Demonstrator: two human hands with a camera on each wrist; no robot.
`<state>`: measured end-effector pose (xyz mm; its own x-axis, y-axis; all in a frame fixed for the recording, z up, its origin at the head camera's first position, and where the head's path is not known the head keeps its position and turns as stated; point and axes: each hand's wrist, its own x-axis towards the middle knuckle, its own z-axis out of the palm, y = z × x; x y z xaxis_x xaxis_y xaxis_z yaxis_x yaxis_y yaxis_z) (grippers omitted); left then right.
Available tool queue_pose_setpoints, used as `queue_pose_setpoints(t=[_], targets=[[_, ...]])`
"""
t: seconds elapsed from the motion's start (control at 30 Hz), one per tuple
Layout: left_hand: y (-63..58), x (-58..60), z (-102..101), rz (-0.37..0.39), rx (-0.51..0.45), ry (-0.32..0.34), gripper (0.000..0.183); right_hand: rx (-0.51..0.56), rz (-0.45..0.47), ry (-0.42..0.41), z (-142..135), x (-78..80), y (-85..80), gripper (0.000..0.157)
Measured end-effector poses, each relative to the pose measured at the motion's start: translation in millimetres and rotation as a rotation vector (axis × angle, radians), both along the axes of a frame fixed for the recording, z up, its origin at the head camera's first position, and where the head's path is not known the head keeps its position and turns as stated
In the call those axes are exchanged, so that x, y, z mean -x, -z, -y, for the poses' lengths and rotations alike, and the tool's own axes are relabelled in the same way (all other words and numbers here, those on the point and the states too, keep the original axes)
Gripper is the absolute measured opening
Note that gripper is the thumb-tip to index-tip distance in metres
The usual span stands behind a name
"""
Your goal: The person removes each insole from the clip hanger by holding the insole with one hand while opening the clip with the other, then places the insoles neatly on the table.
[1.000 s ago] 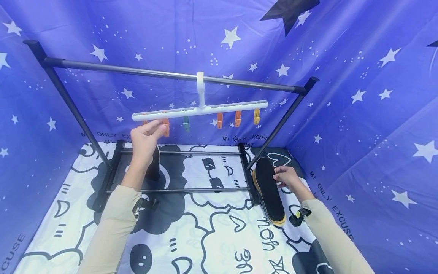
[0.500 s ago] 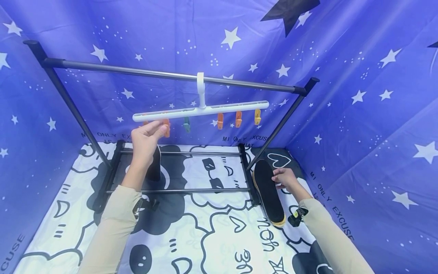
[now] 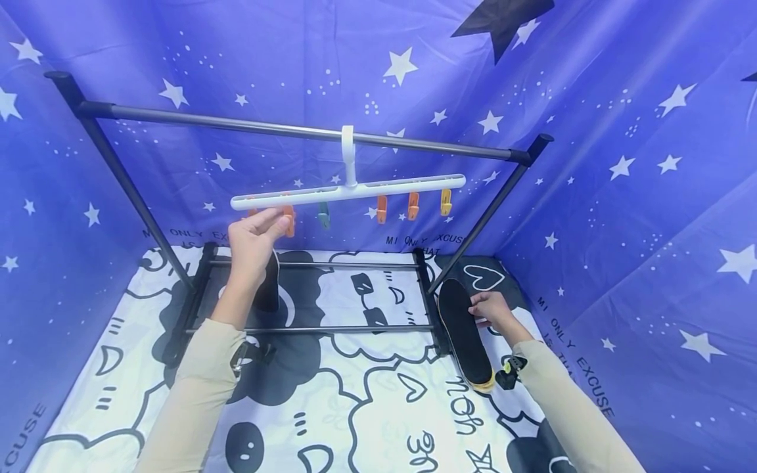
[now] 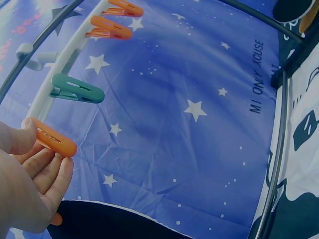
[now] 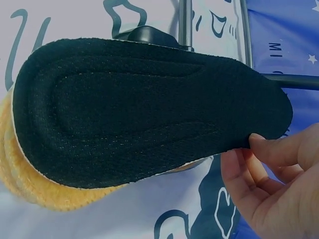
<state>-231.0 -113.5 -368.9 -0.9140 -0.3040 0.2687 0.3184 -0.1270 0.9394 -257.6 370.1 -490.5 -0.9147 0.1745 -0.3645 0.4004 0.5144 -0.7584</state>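
My left hand pinches an orange clip under the white clip hanger, thumb at its top end and fingers beneath. Partly behind that hand hangs a black insole; its upper edge shows low in the left wrist view. A second orange clip is mostly hidden by the hand. At the right, my right hand grips another black insole by its side near the narrower end. Yellow material shows under the wide end; I cannot tell whether it belongs to the same insole.
The hanger hooks over the top bar of a dark metal rack. A green clip, two orange clips and a yellow clip hang along it. Two lower bars run above the patterned black-and-white cloth. Blue star-printed curtains stand behind and beside.
The insole in my right hand has moved slightly downward, and that hand has shifted a little left. My left hand keeps its pinch on the orange clip.
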Motion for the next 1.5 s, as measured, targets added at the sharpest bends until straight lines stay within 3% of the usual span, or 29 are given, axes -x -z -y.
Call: queue_pose_setpoints(t=[1.5], targets=[[5.0, 3.7, -1, -0.012, -0.009, -0.004, 0.030, -0.108, 0.040, 0.009, -2, 4.6, 26.8, 0.006]])
